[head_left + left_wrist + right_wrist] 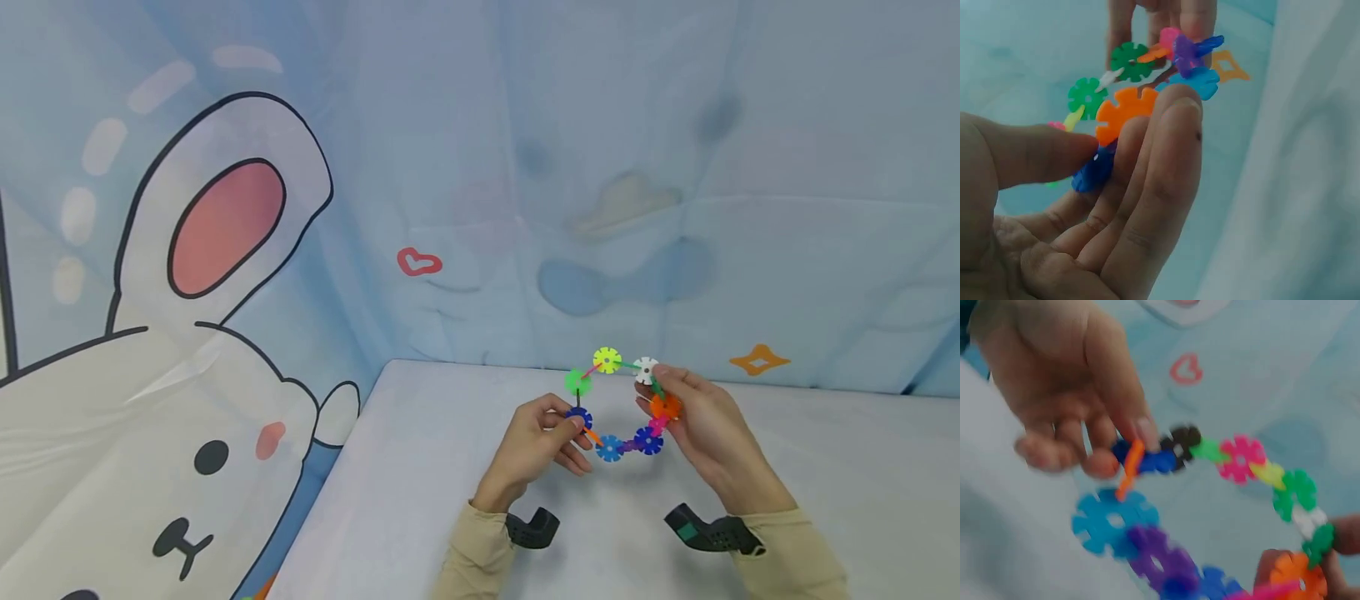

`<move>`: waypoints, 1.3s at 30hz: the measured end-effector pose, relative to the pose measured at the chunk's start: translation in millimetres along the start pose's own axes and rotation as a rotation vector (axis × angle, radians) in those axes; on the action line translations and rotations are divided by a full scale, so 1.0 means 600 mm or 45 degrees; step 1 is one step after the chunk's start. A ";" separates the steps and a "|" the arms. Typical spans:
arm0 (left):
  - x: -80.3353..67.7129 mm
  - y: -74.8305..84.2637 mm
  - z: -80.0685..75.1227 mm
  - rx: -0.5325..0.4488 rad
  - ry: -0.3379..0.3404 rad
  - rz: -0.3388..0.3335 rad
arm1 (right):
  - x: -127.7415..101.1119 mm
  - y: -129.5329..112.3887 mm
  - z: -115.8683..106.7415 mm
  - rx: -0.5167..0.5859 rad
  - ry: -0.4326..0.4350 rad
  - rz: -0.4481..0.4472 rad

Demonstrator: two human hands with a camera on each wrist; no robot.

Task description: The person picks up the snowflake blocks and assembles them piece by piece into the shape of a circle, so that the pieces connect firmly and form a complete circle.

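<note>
A ring of interlocked plastic snowflake discs [617, 404] in several colours is held above the pale table [420, 500] between both hands. My left hand [542, 440] pinches the dark blue disc [578, 417] on the ring's left side, thumb against fingers; the left wrist view shows that blue disc [1092, 172] under my thumb with an orange disc [1124, 111] beside it. My right hand [697, 425] grips the orange disc [664, 407] and white disc [646, 370] on the right side. In the right wrist view the chain [1166, 562] curves from my left hand [1066, 381] to the orange disc [1297, 575].
A blue cloth backdrop with a cartoon rabbit [150, 350], a red heart [418, 262] and an orange diamond [759, 360] hangs behind and to the left. Black wrist camera mounts [531, 528] sit on both beige sleeves. The table's left edge runs diagonally toward me.
</note>
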State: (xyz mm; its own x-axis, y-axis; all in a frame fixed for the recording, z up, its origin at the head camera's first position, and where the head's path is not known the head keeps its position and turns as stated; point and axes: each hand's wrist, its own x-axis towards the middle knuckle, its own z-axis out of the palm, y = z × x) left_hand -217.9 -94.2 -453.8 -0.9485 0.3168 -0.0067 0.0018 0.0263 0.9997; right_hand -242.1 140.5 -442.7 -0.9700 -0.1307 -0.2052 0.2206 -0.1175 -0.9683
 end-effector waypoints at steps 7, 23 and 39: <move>0.024 -0.069 0.011 -0.121 0.002 -0.148 | 0.019 0.032 -0.083 -0.822 0.023 0.011; 0.029 -0.119 0.046 -0.066 0.192 -0.196 | 0.050 0.092 -0.133 -1.226 0.128 -0.095; 0.033 -0.128 0.042 -0.030 0.156 -0.124 | 0.054 0.111 -0.143 -1.082 0.148 -0.055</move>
State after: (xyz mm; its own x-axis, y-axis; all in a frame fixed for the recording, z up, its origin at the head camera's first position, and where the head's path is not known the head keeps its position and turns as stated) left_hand -229.0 -66.2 -531.1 -0.9754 0.1956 -0.1018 -0.0981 0.0287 0.9948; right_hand -267.8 212.6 -525.9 -0.9903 -0.0360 -0.1342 0.0767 0.6635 -0.7442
